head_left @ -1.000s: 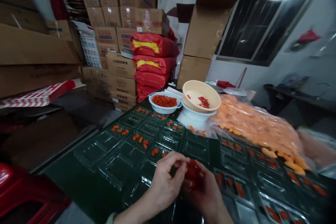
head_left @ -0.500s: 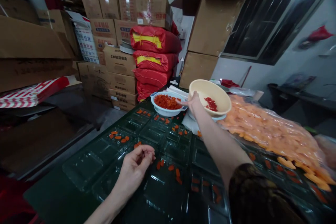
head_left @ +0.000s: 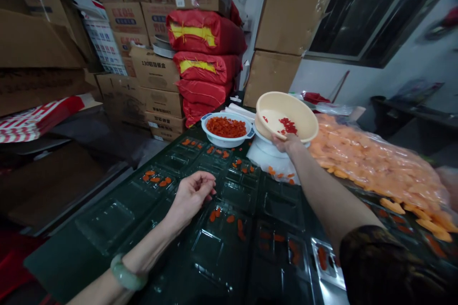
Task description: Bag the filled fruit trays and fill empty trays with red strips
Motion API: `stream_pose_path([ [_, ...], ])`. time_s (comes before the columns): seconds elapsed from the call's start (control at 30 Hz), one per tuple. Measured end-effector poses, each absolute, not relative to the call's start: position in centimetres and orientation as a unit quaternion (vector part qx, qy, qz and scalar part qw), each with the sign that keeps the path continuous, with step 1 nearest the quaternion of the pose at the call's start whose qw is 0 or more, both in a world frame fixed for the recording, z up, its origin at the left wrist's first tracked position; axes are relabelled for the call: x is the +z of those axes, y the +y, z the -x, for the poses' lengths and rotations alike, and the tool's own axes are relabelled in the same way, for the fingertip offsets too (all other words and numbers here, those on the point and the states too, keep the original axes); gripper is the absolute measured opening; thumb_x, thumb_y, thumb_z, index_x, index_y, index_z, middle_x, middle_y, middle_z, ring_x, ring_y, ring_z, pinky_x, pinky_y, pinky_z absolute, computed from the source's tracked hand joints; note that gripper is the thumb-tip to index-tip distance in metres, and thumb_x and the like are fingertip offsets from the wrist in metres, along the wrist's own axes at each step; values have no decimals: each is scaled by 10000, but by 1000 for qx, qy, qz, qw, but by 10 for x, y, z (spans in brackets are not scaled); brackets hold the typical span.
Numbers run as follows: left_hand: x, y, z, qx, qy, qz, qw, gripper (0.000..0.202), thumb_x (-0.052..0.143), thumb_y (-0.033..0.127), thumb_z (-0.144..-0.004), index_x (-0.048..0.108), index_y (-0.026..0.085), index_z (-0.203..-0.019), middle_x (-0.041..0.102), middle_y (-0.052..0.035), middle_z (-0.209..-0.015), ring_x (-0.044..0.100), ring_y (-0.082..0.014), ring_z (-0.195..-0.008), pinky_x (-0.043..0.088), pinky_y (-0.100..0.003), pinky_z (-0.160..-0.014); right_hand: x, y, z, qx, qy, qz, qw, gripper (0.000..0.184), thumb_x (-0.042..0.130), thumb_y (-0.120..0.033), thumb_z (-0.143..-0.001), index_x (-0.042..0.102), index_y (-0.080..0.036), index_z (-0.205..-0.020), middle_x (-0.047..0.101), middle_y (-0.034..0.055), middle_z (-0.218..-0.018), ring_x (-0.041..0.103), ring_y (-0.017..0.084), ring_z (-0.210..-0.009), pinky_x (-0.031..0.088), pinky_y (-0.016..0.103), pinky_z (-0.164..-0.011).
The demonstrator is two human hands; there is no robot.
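My left hand (head_left: 195, 195) is above the clear plastic trays (head_left: 209, 243), its fingers curled and fingertips pressed together. Anything inside them is hidden. A green bangle (head_left: 127, 274) circles that wrist. At the near rim of a tilted cream bowl (head_left: 265, 105) is my right hand (head_left: 289, 145), its fingers closed on the edge. Small red pieces (head_left: 288, 125) lie in this bowl. To its left, a white-and-blue bowl (head_left: 229, 143) is filled with orange-red slices (head_left: 227, 126). Similar slices sit in small compartments of several trays.
A large clear bag of pale orange pieces (head_left: 368, 157) spreads along the right, with loose pieces (head_left: 391, 206) beside it. White plastic wrap (head_left: 263, 155) lies under the cream bowl. Red sacks (head_left: 207, 33) and cardboard boxes (head_left: 157, 66) are stacked behind the dark green table (head_left: 53, 259).
My right hand has moved from the cream bowl's left side to its near rim. My left hand stays curled over the trays, slightly farther forward. The view has tilted down and shifted.
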State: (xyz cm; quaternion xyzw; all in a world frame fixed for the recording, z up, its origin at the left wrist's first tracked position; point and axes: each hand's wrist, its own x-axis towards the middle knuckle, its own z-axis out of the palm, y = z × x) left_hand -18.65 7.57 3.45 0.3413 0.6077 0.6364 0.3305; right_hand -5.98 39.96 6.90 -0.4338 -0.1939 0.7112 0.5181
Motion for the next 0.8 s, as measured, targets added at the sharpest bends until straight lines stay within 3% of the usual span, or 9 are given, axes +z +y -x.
stream_pose_path([
  [0.17, 53, 104, 190, 665, 590, -388, 245, 199, 623, 301, -723, 584, 132, -821, 597, -8, -680, 579, -122, -595, 464, -222, -517, 65, 387, 50, 685, -218, 450, 530, 247, 507, -273, -891, 531, -139, -1096, 601, 43, -951, 603, 123, -738, 529, 280, -621],
  [0.3, 81, 142, 179, 644, 554, -511, 130, 160, 535, 270, -789, 593, 141, -865, 631, -34, -755, 602, -134, -659, 496, -254, -616, 66, 356, 36, 656, -269, 442, 550, 151, 429, -106, -871, 513, -96, -996, 618, 17, -685, 603, 127, -529, 505, 238, -452],
  [0.4, 108, 192, 162, 568, 514, -642, 12, 215, 459, 190, -810, 599, 136, -963, 643, -83, -941, 603, -162, -833, 481, -301, -786, 64, 317, 27, 644, -309, 429, 553, 116, 416, -62, -817, 508, -96, -878, 602, 10, -541, 587, 143, -429, 487, 229, -380],
  [0.5, 136, 251, 145, 436, 537, -721, -48, 397, 507, 171, -761, 515, 102, -1152, 536, -156, -1198, 498, -231, -1106, 393, -368, -943, 57, 268, 21, 648, -344, 417, 537, 97, 430, -74, -790, 514, -117, -771, 588, 8, -468, 571, 141, -381, 495, 225, -366],
  [0.57, 150, 282, 138, 370, 632, -680, -46, 574, 601, 279, -716, 438, 97, -1235, 433, -196, -1296, 394, -317, -1203, 324, -475, -980, 51, 237, 19, 657, -364, 411, 516, 111, 438, -81, -772, 523, -123, -714, 571, 9, -427, 568, 147, -367, 507, 235, -367],
  [0.67, 154, 305, 130, 328, 753, -570, 6, 685, 635, 471, -661, 458, 94, -1204, 411, -225, -1276, 332, -410, -1207, 294, -581, -935, 47, 205, 17, 673, -389, 400, 485, 127, 452, -78, -731, 543, -113, -650, 550, 16, -386, 582, 168, -376, 525, 256, -378],
  [0.8, 126, 291, 111, 331, 721, -606, 52, 541, 545, 455, -736, 501, 147, -1178, 406, -187, -1266, 360, -384, -1177, 327, -530, -918, 51, 192, 13, 682, -407, 386, 470, 130, 466, -87, -709, 566, -94, -627, 534, 19, -358, 611, 190, -413, 543, 260, -409],
])
